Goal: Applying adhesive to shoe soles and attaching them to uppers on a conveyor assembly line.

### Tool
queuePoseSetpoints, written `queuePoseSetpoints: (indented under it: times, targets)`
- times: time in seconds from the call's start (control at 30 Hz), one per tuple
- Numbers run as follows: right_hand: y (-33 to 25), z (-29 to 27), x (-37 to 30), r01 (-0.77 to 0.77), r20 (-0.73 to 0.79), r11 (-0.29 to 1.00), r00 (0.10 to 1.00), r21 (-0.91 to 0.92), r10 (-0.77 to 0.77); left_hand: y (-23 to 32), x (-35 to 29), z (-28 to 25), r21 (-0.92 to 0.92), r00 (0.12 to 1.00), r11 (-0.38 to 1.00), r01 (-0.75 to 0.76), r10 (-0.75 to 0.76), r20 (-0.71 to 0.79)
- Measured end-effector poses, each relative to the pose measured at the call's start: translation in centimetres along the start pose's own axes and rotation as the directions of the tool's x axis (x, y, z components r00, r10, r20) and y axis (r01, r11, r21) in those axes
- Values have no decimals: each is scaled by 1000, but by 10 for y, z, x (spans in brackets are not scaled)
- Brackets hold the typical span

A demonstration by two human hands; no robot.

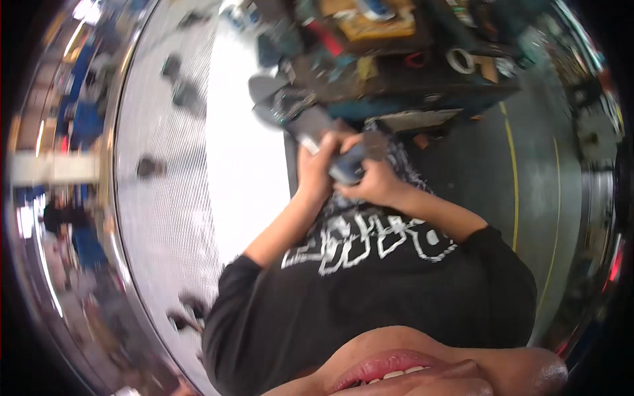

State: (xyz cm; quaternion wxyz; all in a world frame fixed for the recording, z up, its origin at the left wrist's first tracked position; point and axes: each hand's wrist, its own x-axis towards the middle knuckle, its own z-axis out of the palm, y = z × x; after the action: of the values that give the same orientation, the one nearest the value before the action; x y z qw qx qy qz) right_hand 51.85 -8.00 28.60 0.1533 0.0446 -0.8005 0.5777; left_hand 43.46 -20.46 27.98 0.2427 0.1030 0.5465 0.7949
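Both my hands are together in front of my chest, at the right edge of the conveyor. They hold a blurred grey-blue shoe (348, 165) with a dark rounded end. My left hand (317, 168) is closed along its left side, thumb on top. My right hand (378, 183) wraps round it from the right. Just beyond my hands is a dark sandal (294, 104) with a shiny upper. Grey soles (267, 86) lie beside it, close to the belt's edge. Motion blur hides the finer details of the held shoe.
On my left runs a long pale conveyor (247, 198) carrying several blurred dark shoes (185, 96). Ahead stands a cluttered dark workbench (403, 99) with a white tape roll (460, 61) and a yellow tray (389, 26). The grey floor (535, 171) on the right has yellow lines.
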Motion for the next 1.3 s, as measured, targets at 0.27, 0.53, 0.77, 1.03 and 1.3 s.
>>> queuePoseSetpoints:
  times: [0.27,0.53,0.77,1.03,1.3]
  targets:
    - [-13,-8,7,203,87,978,974,55,-207,32,20,-14,-223,983,975,-20,-23,-184]
    - [-15,9,9,125,197,969,966,213,-168,77,26,-86,-91,896,967,-237,182,-405]
    - [13,27,4,84,61,991,994,108,-91,6,-10,-12,-10,973,988,-153,149,-174]
    - [-7,-91,-44,66,-413,992,905,-107,-105,18,141,34,690,862,517,-506,331,384]
    - [-7,-101,-40,30,-634,998,773,59,14,18,255,142,835,805,300,-461,537,251]
